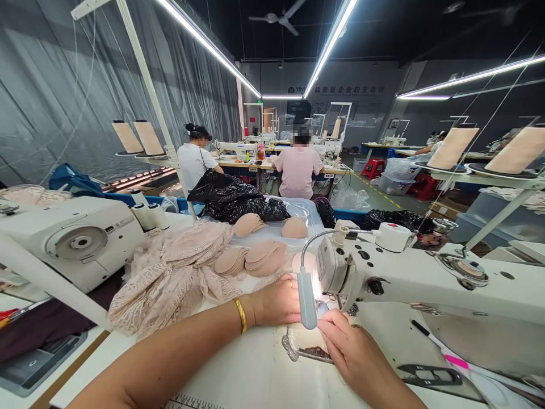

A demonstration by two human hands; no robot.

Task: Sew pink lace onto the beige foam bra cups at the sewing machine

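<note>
A white sewing machine (400, 270) stands in front of me, its needle area lit by a grey gooseneck lamp (307, 301). My left hand (276, 301) rests palm down left of the needle, and the lamp head hides its fingertips. Close to the needle plate, my right hand (349, 343) has thumb and fingers pressed together; what they pinch is too small and covered to name. A beige bra cup (303, 262) lies just behind the lamp. Stacked beige bra cups (264, 258) and a heap of pale pink lace fabric (170, 272) lie beyond my left hand.
Thread snips (432, 375) and a white-and-pink pen-like tool (457, 362) lie at right. Another sewing machine (85, 233) stands left. Black plastic bags (238, 196) and a clear bin lid (313, 213) are behind the cups. Two people sit farther off at machines. Thread cones (452, 147) stand right.
</note>
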